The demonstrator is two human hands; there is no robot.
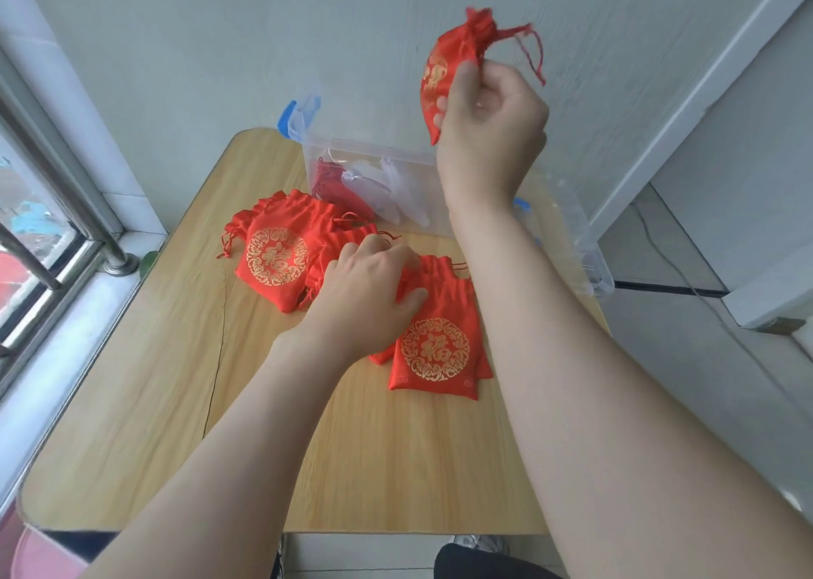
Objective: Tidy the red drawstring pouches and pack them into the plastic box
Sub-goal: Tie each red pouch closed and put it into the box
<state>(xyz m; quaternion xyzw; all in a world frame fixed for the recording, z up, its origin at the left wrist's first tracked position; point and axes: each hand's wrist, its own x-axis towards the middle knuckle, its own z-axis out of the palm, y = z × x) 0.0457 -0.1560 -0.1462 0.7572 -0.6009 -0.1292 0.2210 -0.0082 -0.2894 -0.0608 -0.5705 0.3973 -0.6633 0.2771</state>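
Nearest, table: light wood grain with rounded corners; both bare forearms reach out over it.
Front pouch: red with a gold round emblem, lying flat on the table face up, gathered neck pointing away; more red cloth shows under its edges.
Left hand: palm down on the gathered necks, thumb lying on the front pouch, fingers bent down onto the cloth; whether they pinch anything cannot be told.
Heap of pouches: red, loosely piled just left of the left hand, one gold emblem facing up, cords trailing off.
Plastic box: clear, lid off, blue clip at its left end, at the table's far edge; red pouches and pale see-through bags lie inside.
Right hand: raised above the box, fingers and thumb curled round the raised pouch.
Drawstring: hangs loose from that pouch's cinched neck, against the wall.
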